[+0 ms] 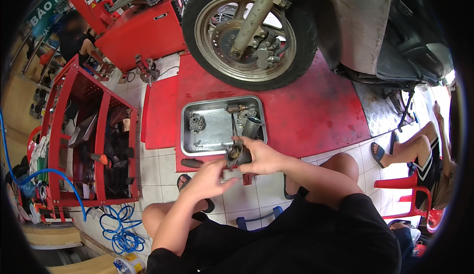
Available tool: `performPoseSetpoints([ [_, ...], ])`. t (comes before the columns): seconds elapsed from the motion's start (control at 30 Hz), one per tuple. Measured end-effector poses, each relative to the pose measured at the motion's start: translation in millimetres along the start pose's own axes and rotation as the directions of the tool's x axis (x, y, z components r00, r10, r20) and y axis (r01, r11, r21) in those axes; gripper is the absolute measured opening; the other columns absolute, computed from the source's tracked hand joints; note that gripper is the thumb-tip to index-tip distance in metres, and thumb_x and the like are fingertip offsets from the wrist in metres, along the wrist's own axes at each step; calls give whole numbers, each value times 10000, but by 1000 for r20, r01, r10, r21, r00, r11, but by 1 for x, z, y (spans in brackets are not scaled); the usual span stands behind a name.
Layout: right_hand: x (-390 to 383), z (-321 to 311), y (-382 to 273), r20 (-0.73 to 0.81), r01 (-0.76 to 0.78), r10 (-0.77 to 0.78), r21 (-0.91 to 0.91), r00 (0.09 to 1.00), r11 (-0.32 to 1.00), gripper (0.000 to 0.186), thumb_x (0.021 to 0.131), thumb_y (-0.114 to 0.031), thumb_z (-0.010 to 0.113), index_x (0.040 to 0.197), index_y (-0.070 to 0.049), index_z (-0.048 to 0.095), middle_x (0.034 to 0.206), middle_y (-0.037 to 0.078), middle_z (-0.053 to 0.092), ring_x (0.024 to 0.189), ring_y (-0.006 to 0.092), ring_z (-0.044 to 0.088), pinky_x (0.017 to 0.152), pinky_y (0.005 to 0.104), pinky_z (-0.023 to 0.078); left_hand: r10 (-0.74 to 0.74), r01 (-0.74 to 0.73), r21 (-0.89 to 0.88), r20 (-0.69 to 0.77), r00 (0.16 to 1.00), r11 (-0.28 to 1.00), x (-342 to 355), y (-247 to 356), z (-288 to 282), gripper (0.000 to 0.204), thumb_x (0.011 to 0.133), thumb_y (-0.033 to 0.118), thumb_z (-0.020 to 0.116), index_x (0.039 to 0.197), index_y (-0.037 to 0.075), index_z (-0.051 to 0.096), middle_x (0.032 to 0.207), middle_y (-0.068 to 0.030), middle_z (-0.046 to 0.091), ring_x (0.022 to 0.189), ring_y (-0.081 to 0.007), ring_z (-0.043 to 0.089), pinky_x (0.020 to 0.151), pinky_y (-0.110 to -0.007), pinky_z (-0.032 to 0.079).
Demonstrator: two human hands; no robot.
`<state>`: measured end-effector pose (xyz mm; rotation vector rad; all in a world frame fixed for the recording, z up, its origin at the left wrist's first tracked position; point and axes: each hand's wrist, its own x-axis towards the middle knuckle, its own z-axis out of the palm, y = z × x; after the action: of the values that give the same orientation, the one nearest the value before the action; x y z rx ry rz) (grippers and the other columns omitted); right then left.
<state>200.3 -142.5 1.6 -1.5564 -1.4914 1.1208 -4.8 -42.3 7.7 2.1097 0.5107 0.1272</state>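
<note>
A dark metal part [238,154] with a round open mouth, its exact kind unclear, is gripped by my right hand [264,156] just off the tray's near edge. My left hand [205,179] is beside it, thumb spread away and fingertips close to the part; whether they touch it I cannot tell. A dark handle [191,163] shows beyond my left hand, its other end hidden. Behind my hands sits a metal tray [212,136]. In it are a cast metal part [196,122], small screws [198,143], a cylindrical part [237,109] and a grey metal cup [252,125].
The tray rests on a red platform [316,111] under a scooter's front wheel [249,37]. A red tool cart [98,141] stands left, with a blue hose [121,229] coiled nearby. A blue stool [259,219] is below me. Another person sits right, by a red chair [400,187].
</note>
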Motion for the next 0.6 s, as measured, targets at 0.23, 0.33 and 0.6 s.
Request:
performPoseSetpoints([
  [0.23, -34, 29, 9, 191, 105, -62, -221, 980, 970, 722, 703, -141, 689, 1338, 107, 451, 1044, 304, 647, 1035, 447, 639, 907, 477, 515, 121, -92, 371, -55, 991, 924, -35, 9, -14, 283, 917, 293, 650, 778, 50, 613, 734, -92, 655, 616, -305, 641, 571, -415, 494],
  [0.33, -34, 31, 1, 256, 157, -127, -102, 958, 982, 696, 704, -137, 681, 1324, 104, 478, 1027, 295, 650, 1012, 446, 642, 899, 479, 512, 275, -238, 373, -48, 960, 897, -36, 9, -2, 240, 885, 240, 683, 748, 68, 585, 686, -82, 607, 563, -294, 615, 512, -396, 465],
  [0.6, -29, 13, -32, 239, 245, -261, 95, 935, 965, 456, 745, -231, 773, 1011, 90, 588, 861, 254, 644, 857, 424, 658, 767, 466, 499, 468, -434, 207, -163, 868, 877, -43, 3, -10, 272, 869, 95, 678, 672, 38, 499, 581, -87, 470, 458, -280, 492, 435, -382, 381],
])
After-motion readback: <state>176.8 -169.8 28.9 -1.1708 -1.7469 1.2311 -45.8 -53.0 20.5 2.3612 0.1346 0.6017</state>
